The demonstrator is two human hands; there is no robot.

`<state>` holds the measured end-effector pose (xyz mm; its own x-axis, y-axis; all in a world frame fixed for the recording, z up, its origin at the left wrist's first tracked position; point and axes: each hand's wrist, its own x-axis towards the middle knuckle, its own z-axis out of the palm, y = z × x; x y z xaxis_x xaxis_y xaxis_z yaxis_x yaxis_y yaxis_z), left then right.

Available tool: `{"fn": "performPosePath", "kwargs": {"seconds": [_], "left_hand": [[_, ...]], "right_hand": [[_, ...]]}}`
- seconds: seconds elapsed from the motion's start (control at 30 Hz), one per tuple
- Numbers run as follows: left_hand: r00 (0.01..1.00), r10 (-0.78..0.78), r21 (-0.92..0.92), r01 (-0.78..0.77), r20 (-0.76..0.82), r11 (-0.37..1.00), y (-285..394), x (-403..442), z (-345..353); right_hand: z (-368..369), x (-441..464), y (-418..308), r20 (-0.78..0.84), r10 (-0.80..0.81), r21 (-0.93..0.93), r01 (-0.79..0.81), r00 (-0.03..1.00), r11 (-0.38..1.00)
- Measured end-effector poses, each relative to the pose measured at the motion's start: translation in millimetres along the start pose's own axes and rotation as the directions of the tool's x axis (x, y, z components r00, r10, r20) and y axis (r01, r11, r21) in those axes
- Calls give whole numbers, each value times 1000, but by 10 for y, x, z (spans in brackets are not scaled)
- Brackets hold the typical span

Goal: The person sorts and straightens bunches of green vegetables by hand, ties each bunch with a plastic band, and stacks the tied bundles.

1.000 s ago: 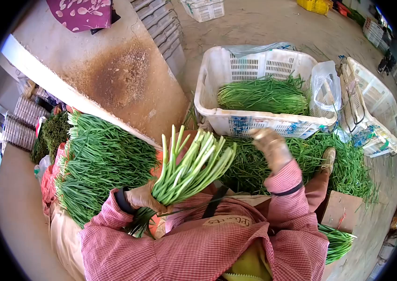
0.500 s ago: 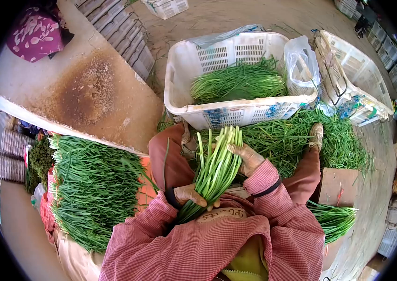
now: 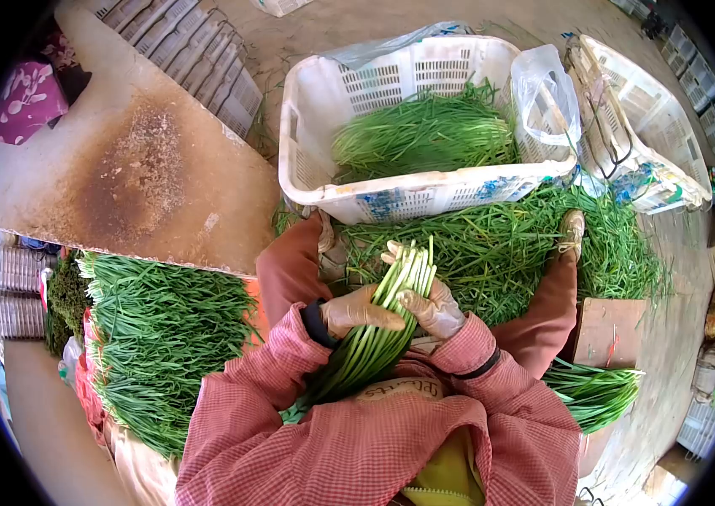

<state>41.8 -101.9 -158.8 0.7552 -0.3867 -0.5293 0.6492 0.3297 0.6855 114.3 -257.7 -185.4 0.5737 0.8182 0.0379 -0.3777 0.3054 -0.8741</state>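
Note:
My left hand [image 3: 361, 312], in a thin soiled glove, is wrapped round a bunch of chives [image 3: 383, 337] in front of my chest. The pale stem ends point up and away, while the dark green leaves hang down toward my left sleeve. My right hand [image 3: 435, 310], gloved too, grips the same bunch from the right side near the pale stems. Its thumb lies across the front of them, and some of its fingers are hidden behind the stems. Both hands are close together on the upper half of the bunch.
A white plastic crate [image 3: 425, 181] with chives inside stands ahead. Loose green leaves [image 3: 492, 261] cover the floor between my feet. A large chive pile [image 3: 167, 346] lies at left below a stained board [image 3: 146, 169]. More chives [image 3: 598, 396] lie right, beside cardboard [image 3: 610, 329].
My left hand has slid up the bunch from the leafy part toward the pale stems. My right hand has come lower and nearer the left. The view has shifted slightly.

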Motion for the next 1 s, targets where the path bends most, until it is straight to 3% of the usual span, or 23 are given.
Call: {"fn": "performPosePath", "kwargs": {"seconds": [0.03, 0.07, 0.13, 0.17, 0.23, 0.27, 0.3, 0.37, 0.4, 0.43, 0.5, 0.6, 0.63, 0.7, 0.73, 0.77, 0.8, 0.83, 0.87, 0.9, 0.93, 0.97, 1.0], "left_hand": [[998, -6, -125, 14, 63, 992, -18, 35, -8], [989, -33, -220, 64, 142, 973, 116, 36, 128], [986, -52, -199, 83, 161, 976, 101, 68, 93], [982, -65, -177, 96, 177, 980, 103, 82, 79], [984, -64, -169, 92, 166, 981, 115, 72, 74], [982, -62, -185, 96, 180, 978, 118, 70, 66], [979, -59, -200, 99, 196, 975, 122, 72, 76], [975, -50, -152, 84, 215, 985, 134, 80, 131], [965, -69, -267, 139, 253, 954, 87, 83, 139], [954, -84, -377, 194, 289, 906, 63, 80, 140], [971, -70, -329, 144, 227, 933, 183, 36, 193], [984, 105, -162, -81, 142, 983, 595, 60, 236], [969, 192, -176, -164, 157, 971, 786, 86, 260], [985, 167, -207, -156, 38, 966, 1224, 95, 176], [954, 298, -190, -300, -40, 935, 1468, 120, 149], [899, 424, -159, -437, -112, 885, 1698, 124, 134], [857, 504, -202, -516, -111, 833, 1898, 31, 117], [807, 579, -247, -587, -113, 771, 2063, -88, 72], [724, 668, -184, -690, -169, 700, 2170, -155, -24], [624, 751, -117, -780, -218, 614, 2243, -233, -100], [574, 768, -81, -813, -283, 577, 2272, -348, -99], [536, 785, -76, -837, -311, 542, 2282, -398, -148], [496, 782, -15, -848, -378, 530, 2271, -415, -141]], "right_hand": [[-37, 30, 31, 30, -42, -47, 44, 999, 998], [-91, 47, -31, 75, 65, -58, -60, 995, 996], [-445, 160, -182, 110, -38, -300, 69, 993, 952], [-701, 302, -257, 150, -240, -507, 283, 959, 814], [-571, 396, -1205, -155, -221, 51, 231, 963, 972], [-572, 446, -1214, -156, -222, 50, 232, 962, 971], [-535, 494, -1205, -82, 26, -302, -50, 996, 952], [-158, 443, -950, 249, 113, -853, 163, 962, 495], [-113, 414, -719, 213, 230, -652, -37, 950, 757], [-67, 384, -488, 174, 344, -369, -263, 923, 891], [-145, 515, -446, 199, 223, -480, -104, 954, 871], [-141, 765, -572, 44, -197, -402, 198, 979, 894], [-117, 841, -775, -74, -185, -98, 178, 980, 979], [-133, 852, -950, 14, -79, 176, 75, 997, 982], [33, 784, -903, 64, -4, 69, 0, 998, 998], [161, 552, -912, 137, 220, -166, -196, 966, 966], [124, 463, -495, 220, -19, -347, 96, 975, 933], [54, 273, -295, 98, 361, -511, -264, 927, 818], [-177, 124, 14, 150, 532, -414, -436, 833, 799], [-247, -113, -89, -46, 687, -645, -547, 725, 533], [-405, -333, -48, -242, 691, -938, -346, 681, 13], [-466, -555, -395, -323, 755, -927, -32, 570, -373], [-797, -761, -180, -465, 544, -871, -253, 698, -421]]}}
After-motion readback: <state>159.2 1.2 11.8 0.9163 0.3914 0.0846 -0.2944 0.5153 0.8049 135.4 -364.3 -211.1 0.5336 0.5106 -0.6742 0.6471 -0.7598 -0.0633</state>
